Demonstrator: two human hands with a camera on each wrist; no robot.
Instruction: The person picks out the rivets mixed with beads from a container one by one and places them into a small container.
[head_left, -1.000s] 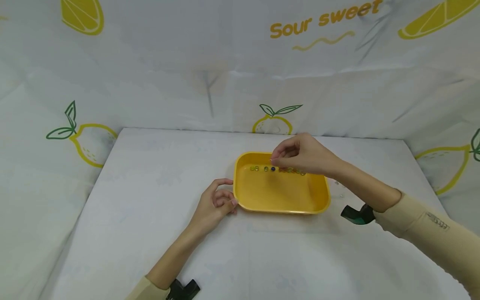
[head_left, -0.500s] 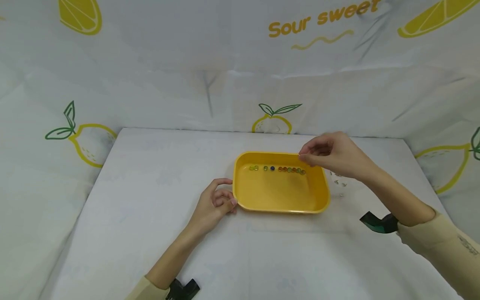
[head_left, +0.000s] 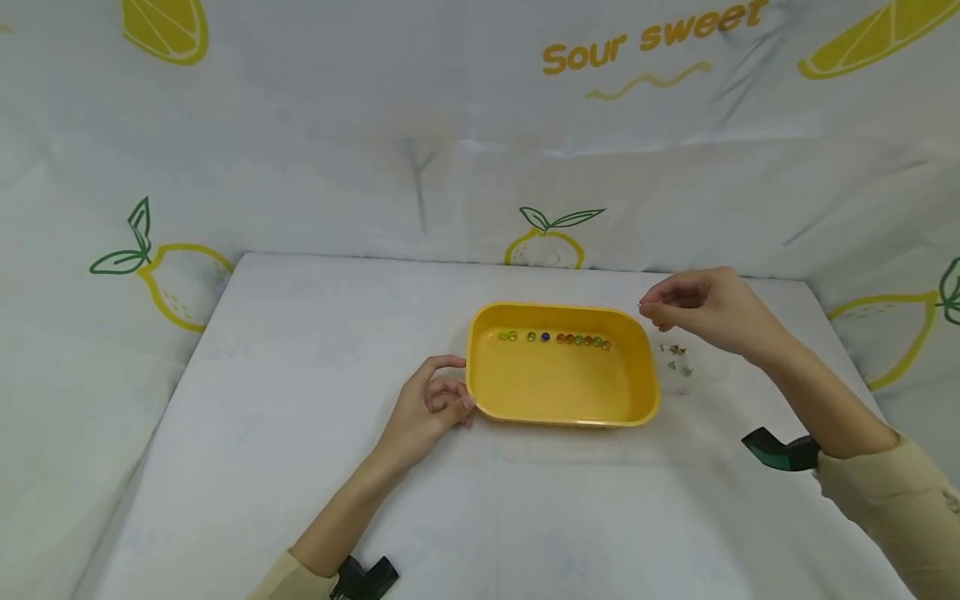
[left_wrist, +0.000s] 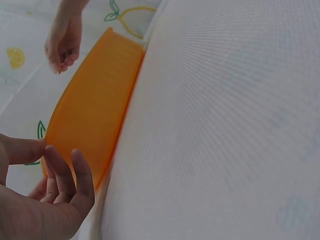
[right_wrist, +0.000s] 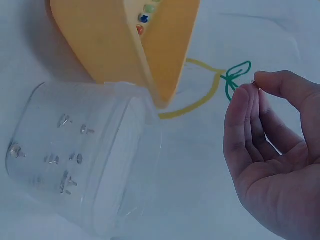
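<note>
Now right hand (head_left: pixel 705 315) pinches tiny pin above clear cup (right_wrist: pixel 75 160); left hand (head_left: pixel 429 407), fingers loosely curled, touches yellow tray (head_left: pixel 562 417) rim.

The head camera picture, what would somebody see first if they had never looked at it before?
The bright yellow tray in the middle of the white table jumps out first, with a row of little coloured beads along its far inner wall. The left hand rests at the tray's left edge. The right hand hovers beyond its right side, fingertips pinched together, above a clear plastic cup holding small pins.
</note>
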